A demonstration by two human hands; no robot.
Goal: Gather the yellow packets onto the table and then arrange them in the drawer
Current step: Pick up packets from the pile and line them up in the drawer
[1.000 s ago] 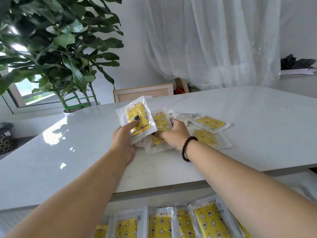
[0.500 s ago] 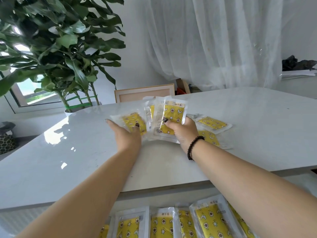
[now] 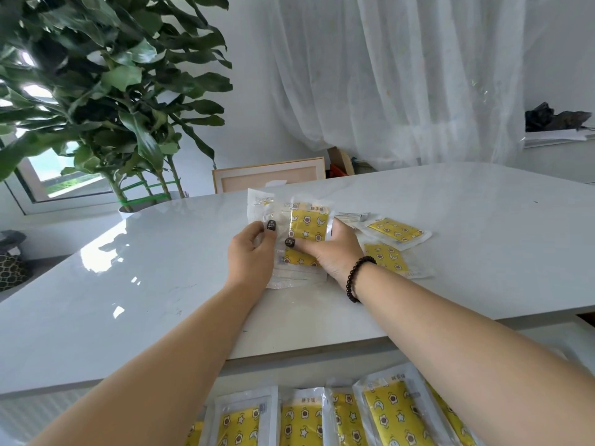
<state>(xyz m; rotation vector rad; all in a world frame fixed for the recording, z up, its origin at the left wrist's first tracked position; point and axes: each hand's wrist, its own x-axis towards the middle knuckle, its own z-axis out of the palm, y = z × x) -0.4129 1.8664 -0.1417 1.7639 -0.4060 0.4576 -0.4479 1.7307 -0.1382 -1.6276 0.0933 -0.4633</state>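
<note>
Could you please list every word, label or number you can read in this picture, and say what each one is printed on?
No text can be read with certainty.
Held packet, gripped by both the left hand and the right hand: short print on the top band, too blurred.
Drawer packets: same short print, too small.
Table packets: small labels, unreadable.

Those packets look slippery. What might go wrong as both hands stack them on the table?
The stack is held upright by both hands, left hand and right hand; glossy packets could slide out. Two loose packets lie beside the right hand and might be missed. The drawer below already looks crowded.
</note>
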